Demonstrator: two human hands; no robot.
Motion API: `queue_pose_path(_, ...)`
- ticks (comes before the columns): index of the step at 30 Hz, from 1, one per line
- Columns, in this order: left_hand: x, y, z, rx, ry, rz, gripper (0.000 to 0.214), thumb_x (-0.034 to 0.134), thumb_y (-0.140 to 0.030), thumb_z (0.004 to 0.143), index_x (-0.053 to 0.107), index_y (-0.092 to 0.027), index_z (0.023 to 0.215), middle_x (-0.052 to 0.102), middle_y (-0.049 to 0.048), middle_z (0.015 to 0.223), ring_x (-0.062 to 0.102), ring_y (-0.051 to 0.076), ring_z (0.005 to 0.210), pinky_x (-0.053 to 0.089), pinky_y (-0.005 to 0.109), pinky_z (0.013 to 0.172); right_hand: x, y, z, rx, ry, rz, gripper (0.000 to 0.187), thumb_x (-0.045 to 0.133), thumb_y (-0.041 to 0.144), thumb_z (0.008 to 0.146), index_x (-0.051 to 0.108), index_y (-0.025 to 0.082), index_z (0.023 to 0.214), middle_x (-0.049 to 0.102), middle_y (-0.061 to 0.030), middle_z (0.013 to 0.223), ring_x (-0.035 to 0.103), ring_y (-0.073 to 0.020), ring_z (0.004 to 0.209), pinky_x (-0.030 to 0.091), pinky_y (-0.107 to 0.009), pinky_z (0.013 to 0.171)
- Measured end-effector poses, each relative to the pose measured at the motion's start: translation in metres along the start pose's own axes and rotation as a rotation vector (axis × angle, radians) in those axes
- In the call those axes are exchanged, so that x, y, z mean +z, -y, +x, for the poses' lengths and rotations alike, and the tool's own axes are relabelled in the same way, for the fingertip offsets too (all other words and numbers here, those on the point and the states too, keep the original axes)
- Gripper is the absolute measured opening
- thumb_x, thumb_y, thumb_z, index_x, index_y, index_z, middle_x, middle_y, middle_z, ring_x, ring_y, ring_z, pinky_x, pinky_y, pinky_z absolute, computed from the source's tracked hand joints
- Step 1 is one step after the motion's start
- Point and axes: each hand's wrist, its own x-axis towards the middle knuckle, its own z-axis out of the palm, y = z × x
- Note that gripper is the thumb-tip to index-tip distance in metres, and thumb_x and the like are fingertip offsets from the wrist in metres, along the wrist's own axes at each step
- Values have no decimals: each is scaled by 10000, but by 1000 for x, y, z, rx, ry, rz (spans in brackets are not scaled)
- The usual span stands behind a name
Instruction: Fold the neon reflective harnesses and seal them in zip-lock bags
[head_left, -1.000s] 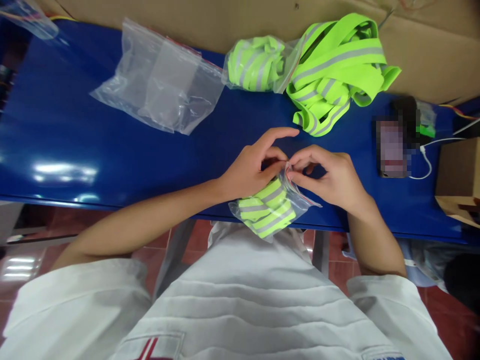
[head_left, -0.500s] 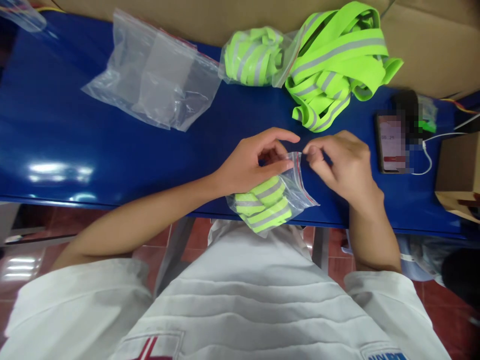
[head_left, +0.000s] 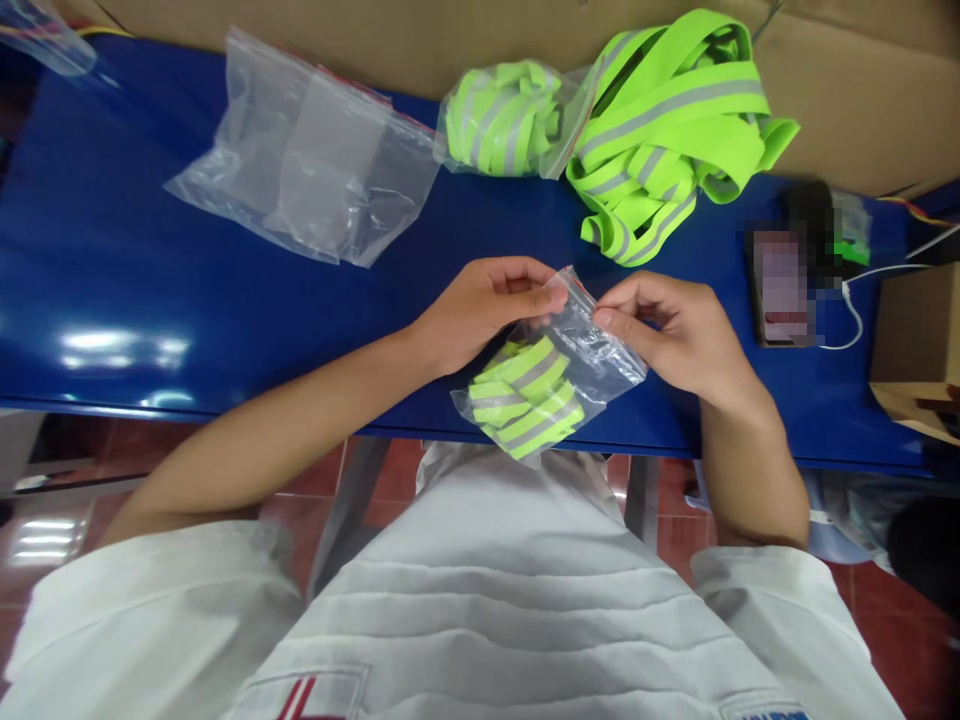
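A clear zip bag lies at the table's front edge, slightly tilted, with a folded neon-yellow reflective strap inside it. My left hand pinches the upper corner of the bag's mouth between thumb and fingers. On the same mouth, further right, my right hand grips the zip edge with thumb and forefinger. The strap sits in the lower left part of the bag, below my left hand. Whether the zip is closed I cannot tell.
Flat clear zip bags lie at the back left of the blue table. Beside them are a filled bag and a loose pile of reflective straps. A phone with a white cable and a cardboard box stand at the right.
My right hand was apart from the bag and now pinches its zip edge. My left hand has shifted slightly up and left, and the bag's mouth has turned and is stretched between both hands.
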Motion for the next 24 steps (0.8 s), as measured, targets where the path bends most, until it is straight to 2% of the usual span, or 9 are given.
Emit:
queue_pose_path(3,2,-3,-2,49,-14,25,289,876,-434,806,740,-187,868,701,9,770,630,108,647,524,239,598,-4,0,1,44,34,68,315,728,546,926,758,239,860,714,5,706,633,-153,595,483,-281,523)
queue_pose_path(6,3,-5,-3,132,-45,77,282,867,-430,820,717,-197,876,708,3,817,634,105,674,531,240,626,-5,1,1,49,12,81,372,685,594,945,768,236,888,727,-10,736,649,-157,616,493,-279,529)
queue_pose_path(12,1,-1,0,159,-86,76,222,827,-380,861,696,-201,862,671,-11,772,613,104,651,501,246,599,2,3,0,4,9,42,263,787,508,885,749,248,906,721,7,772,656,-150,675,532,-280,615)
queue_pose_path(19,3,-3,-1,238,-111,187,221,773,-407,913,689,-206,879,703,-4,810,642,116,654,520,275,628,8,3,1,-10,-24,21,279,768,518,895,722,244,874,717,5,776,642,-149,670,515,-285,603)
queue_pose_path(24,3,-6,-4,269,-116,214,247,778,-437,909,695,-204,887,702,-1,810,640,115,661,522,278,645,10,0,1,-60,-31,27,277,761,512,908,719,241,945,717,-7,834,647,-152,717,523,-287,638)
